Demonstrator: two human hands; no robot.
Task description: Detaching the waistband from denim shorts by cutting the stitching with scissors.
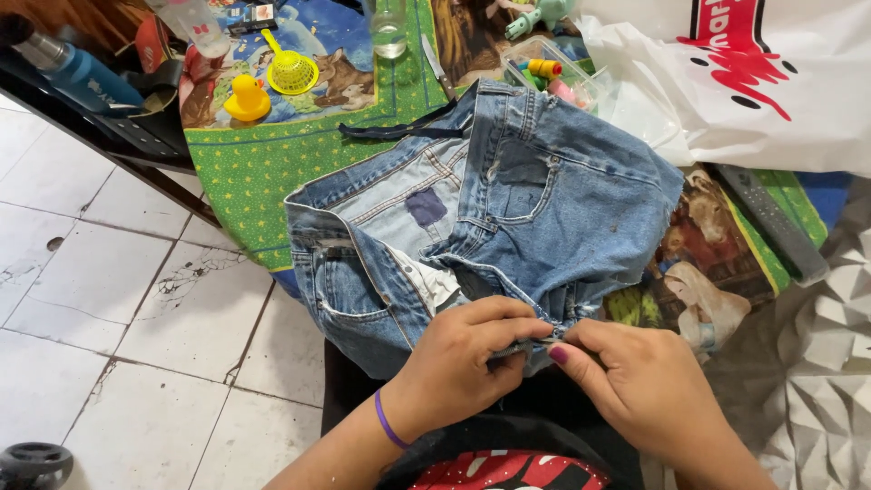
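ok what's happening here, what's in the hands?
A person sits at a table with cut-off jeans spread over a green tablecloth. Both hands pinch the near edge of the jeans: the left hand and the right hand meet at one spot on the denim, fingertips close together. A yellow duck, a plastic bag and a glass sit further back.

Faded denim shorts (508,209) (inside-out waistband) on table edge.

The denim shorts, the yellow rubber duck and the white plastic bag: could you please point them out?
denim shorts (581,195), head view, on the back panel.
yellow rubber duck (247,100), head view, on its body.
white plastic bag (798,136), head view, on its plain side.
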